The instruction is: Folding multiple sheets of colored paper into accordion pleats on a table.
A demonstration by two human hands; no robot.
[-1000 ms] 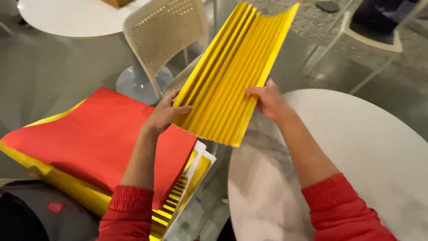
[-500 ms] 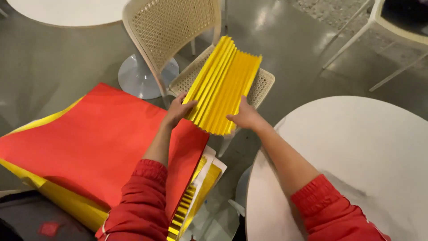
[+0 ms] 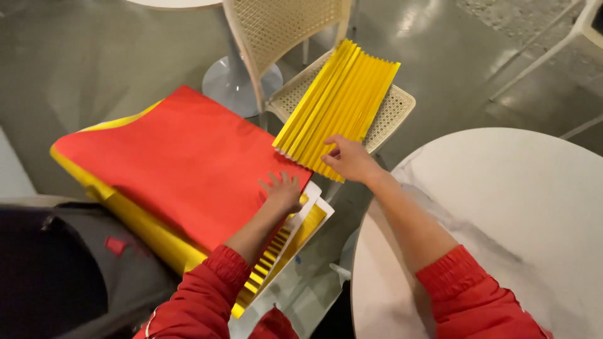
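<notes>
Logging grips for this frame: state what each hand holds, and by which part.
The right hand holds the pleated yellow paper at its near bottom edge, over the chair. The left hand holds nothing; it rests flat on the red sheet.

Right hand (image 3: 349,159) grips pleated yellow paper (image 3: 339,107).

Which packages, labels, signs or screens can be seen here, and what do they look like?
Small red tag: on the dark grey bag at lower left, roughly square, too small to tell more.
White flat packet: under the red sheet, near the left hand, holding yellow pleated paper.
No signs or screens.
</notes>
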